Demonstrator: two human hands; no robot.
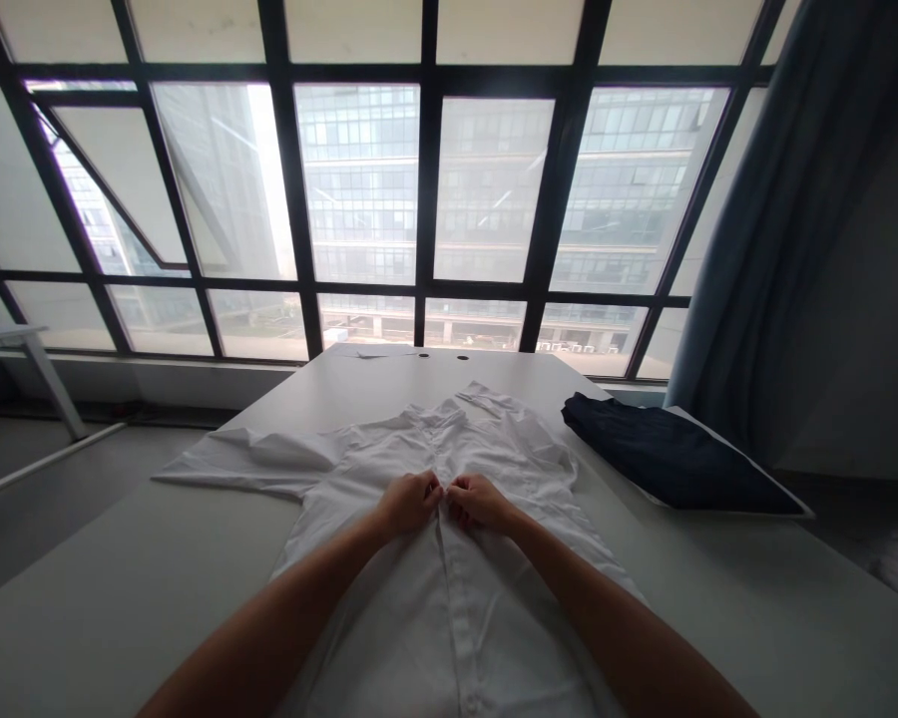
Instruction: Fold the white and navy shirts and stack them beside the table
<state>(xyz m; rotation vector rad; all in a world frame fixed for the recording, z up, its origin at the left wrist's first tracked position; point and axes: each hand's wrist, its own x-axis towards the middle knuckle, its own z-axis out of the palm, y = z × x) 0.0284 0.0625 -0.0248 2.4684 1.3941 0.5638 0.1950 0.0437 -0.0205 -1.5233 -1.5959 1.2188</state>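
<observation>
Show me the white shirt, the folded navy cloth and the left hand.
White shirt (460,623): head view, on the button placket.
Folded navy cloth (666,454): head view, on its top surface.
Left hand (410,504): head view, on the back of the hand.

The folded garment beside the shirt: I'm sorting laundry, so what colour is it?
The folded garment is dark navy, best seen in the head view.

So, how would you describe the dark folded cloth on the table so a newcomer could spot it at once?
Start at the tall black-framed window, then look down to the white table before it. In the middle, a left hand and a right hand grasp a white button-up shirt. Right of the shirt's collar lies a navy folded cloth, the only dark fabric on the table.
</observation>
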